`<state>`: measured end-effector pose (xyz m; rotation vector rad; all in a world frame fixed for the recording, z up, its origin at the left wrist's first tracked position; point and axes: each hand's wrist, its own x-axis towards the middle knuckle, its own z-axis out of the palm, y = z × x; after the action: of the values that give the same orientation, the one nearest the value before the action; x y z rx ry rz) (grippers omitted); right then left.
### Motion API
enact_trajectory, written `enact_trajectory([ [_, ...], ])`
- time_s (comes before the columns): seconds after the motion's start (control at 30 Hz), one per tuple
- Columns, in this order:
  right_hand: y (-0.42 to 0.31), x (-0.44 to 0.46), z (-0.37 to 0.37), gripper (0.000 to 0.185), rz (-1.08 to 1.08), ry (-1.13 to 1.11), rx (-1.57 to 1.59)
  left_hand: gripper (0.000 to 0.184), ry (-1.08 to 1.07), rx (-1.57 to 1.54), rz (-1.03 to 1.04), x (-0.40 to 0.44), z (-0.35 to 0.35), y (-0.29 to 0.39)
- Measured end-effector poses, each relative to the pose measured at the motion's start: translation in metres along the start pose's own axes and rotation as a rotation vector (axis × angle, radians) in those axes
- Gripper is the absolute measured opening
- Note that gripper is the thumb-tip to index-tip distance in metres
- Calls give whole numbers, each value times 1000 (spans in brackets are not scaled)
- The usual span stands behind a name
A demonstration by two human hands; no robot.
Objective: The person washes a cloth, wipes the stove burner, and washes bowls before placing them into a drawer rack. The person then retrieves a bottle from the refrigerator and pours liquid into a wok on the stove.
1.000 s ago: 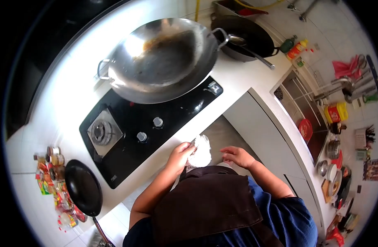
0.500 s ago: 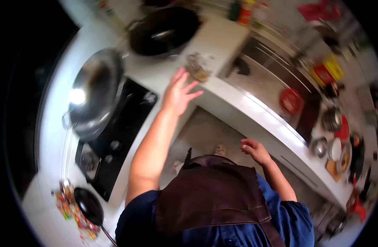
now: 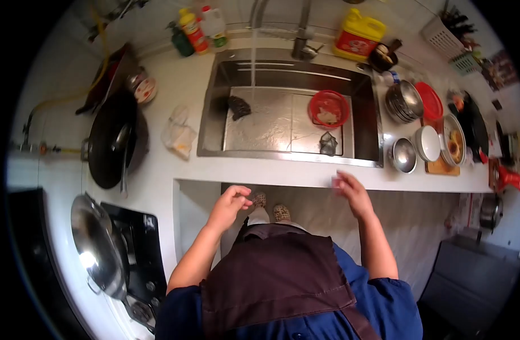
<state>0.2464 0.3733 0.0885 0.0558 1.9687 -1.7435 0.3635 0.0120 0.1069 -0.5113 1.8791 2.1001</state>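
My left hand (image 3: 229,208) hangs in front of the counter's left corner, its fingers loosely bent and apart with nothing visible in them. Near the counter's front edge, my right hand (image 3: 355,197) is also loosely curved and seems empty; its fingertips are slightly blurred. Both hands are close to the steel sink (image 3: 243,153) without touching it. Water (image 3: 253,62) runs down into the sink. Inside lie a dark scrubber-like clump (image 3: 239,107), a red basin (image 3: 343,103) with pale pieces in it, and a small drain piece (image 3: 328,144).
Left of the sink is a crumpled clear plastic bag (image 3: 179,133), then a black wok (image 3: 104,153). A steel wok (image 3: 93,243) sits over the stove (image 3: 144,226). Steel bowls (image 3: 404,156), a white bowl (image 3: 428,143) and a yellow jug (image 3: 359,34) stand on the right.
My view has turned right toward the sink. My left hand, stretched out over the counter by the plastic bag before, has drawn back toward my body. My right hand has come up to the counter edge.
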Motion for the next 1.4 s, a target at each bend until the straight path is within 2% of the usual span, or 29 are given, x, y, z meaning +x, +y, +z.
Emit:
enact_trajectory([
  [0.07, -24, 46, 2, 59, -133, 14, 4, 20, -61, 51, 23, 11, -2, 16],
  [0.13, -60, 104, 14, 65, -202, 46, 202, 22, -141, 47, 12, 22, -14, 18],
  [0.2, -107, 155, 29, 70, -126, 32, 328, 21, -131, 86, -25, 30, -24, 28],
  [0.3, -139, 241, 40, 83, -83, 119, 316, 20, -69, 70, -11, 39, -43, 34],
  [0.33, -139, 276, 43, 89, -163, 130, 331, 19, -28, 60, -13, 41, -49, 36],
  [0.4, -158, 312, 53, 95, -180, 252, 366, 18, 6, 51, -10, 46, -61, 40],
  [0.47, -175, 341, 59, 98, -150, 268, 417, 18, 18, 39, -34, 50, -70, 40],
  [0.57, -167, 402, 65, 103, -226, 394, 323, 18, 15, 43, -71, 58, -76, 39],
  [0.73, -171, 440, 89, 98, -238, 699, 301, 16, -11, 57, -97, 75, -67, 43],
  [0.8, -182, 440, 95, 99, -208, 738, 296, 16, -52, 54, -102, 86, -58, 43],
  [0.9, -184, 414, 93, 101, -280, 642, 290, 16, -68, 66, -105, 94, -35, 48],
  [1.0, -195, 392, 74, 103, -203, 369, 340, 16, -47, 88, -99, 105, 0, 53],
  [1.1, -207, 398, 72, 103, -132, 265, 190, 16, -32, 119, -98, 115, 46, 59],
  [1.2, -201, 388, 59, 105, -174, 134, 195, 17, -17, 167, -108, 108, 89, 64],
  [1.3, -195, 375, 37, 91, -227, 95, 304, 14, 20, 151, -142, 101, 122, 58],
  [1.4, -180, 353, 28, 68, -277, 185, 105, 12, 82, 260, -114, 91, 137, 63],
])
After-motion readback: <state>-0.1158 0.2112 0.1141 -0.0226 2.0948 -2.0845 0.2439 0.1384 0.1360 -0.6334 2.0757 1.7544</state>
